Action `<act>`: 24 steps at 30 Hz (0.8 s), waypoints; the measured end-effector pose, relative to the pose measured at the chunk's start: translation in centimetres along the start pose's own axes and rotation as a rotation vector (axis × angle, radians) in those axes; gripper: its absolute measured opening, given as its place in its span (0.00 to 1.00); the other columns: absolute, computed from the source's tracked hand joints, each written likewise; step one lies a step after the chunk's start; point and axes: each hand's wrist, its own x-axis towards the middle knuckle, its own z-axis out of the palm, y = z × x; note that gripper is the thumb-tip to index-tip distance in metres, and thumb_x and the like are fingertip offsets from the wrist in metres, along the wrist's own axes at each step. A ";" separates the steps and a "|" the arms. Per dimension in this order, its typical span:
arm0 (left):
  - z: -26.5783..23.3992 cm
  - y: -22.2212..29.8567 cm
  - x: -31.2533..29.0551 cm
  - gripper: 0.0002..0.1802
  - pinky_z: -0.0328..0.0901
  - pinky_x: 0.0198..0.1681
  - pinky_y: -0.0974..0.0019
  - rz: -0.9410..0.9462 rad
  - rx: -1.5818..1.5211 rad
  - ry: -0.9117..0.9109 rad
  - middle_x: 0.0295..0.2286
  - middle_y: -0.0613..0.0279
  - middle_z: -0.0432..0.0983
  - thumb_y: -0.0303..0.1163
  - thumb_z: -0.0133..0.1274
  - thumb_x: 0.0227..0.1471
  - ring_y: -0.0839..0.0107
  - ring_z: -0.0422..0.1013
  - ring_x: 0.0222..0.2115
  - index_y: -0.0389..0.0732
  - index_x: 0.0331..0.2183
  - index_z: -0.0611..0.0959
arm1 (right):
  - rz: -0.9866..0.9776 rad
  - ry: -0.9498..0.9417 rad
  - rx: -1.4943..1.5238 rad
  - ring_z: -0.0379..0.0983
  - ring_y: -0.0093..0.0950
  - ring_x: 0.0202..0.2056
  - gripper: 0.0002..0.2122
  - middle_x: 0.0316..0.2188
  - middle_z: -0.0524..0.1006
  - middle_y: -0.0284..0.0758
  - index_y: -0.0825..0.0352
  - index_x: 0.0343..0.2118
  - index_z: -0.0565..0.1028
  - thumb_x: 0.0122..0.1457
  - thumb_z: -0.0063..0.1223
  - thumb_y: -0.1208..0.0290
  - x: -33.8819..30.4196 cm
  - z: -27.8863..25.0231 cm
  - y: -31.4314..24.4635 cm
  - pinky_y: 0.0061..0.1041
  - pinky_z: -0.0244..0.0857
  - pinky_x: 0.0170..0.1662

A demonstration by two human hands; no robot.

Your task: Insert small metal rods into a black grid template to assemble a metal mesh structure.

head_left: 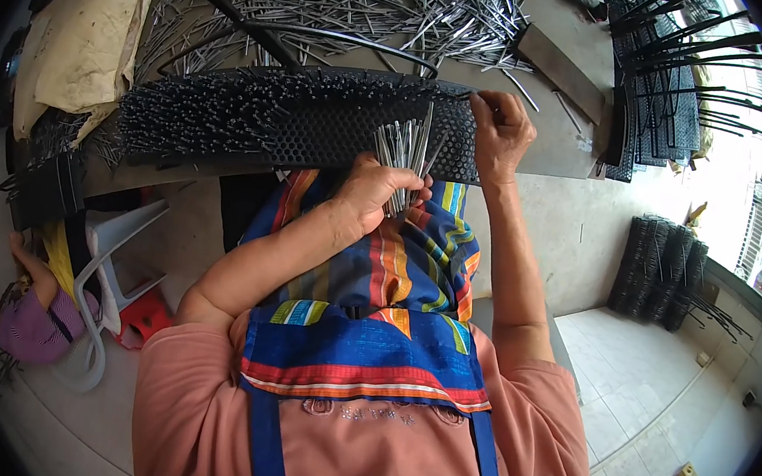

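Observation:
In my left hand (372, 189) is an upright bundle of thin silvery metal strips (398, 144), gripped by thumb and fingers. It stands in front of a long, curved black perforated panel (345, 126) lying across the table's near edge. Dark pins (202, 109) densely fill the panel's left part and run along its far edge, while bare round holes show in the middle and at the right. My right hand (503, 135) is at the panel's far right corner, thumb and fingers pinched together; what lies between the fingertips is too small to make out.
Loose metal strips (374, 6) lie heaped on the table behind the panel. A black curved rod (229, 12) arches over them. At right are a flat brown bar (563, 73) and stacked black perforated panels (655, 108). Another person (39, 317) is at lower left near a grey chair (99, 304).

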 end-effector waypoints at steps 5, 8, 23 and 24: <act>1.2 0.1 -0.3 0.11 0.74 0.25 0.66 0.085 0.017 -0.010 0.26 0.57 0.79 0.15 0.55 0.42 0.67 0.77 0.23 0.32 0.32 0.82 | 0.602 -0.537 0.370 0.63 0.15 0.16 0.04 0.17 0.73 0.28 0.69 0.25 0.79 0.52 0.61 0.74 -3.0 -2.2 -2.8 0.17 0.55 0.19; 1.0 -0.5 0.1 0.12 0.75 0.27 0.64 0.136 0.086 -0.006 0.27 0.56 0.79 0.14 0.54 0.43 0.66 0.77 0.23 0.32 0.34 0.82 | 0.732 -0.543 0.623 0.62 0.15 0.15 0.04 0.17 0.73 0.28 0.69 0.25 0.78 0.54 0.60 0.76 -4.2 -2.3 -2.4 0.16 0.54 0.18; 2.0 0.2 0.9 0.12 0.74 0.28 0.65 -0.035 0.083 0.043 0.29 0.51 0.81 0.17 0.56 0.46 0.64 0.78 0.25 0.30 0.37 0.80 | 0.080 0.086 0.312 0.74 0.17 0.22 0.02 0.22 0.77 0.30 0.70 0.28 0.77 0.53 0.59 0.83 1.8 -0.5 1.0 0.16 0.67 0.25; 2.0 0.3 1.1 0.13 0.75 0.29 0.65 -0.074 0.051 0.021 0.29 0.50 0.81 0.17 0.55 0.46 0.64 0.78 0.25 0.30 0.38 0.79 | 0.076 0.073 0.316 0.74 0.17 0.21 0.02 0.22 0.77 0.29 0.71 0.28 0.78 0.53 0.59 0.83 1.9 -0.5 0.9 0.16 0.67 0.25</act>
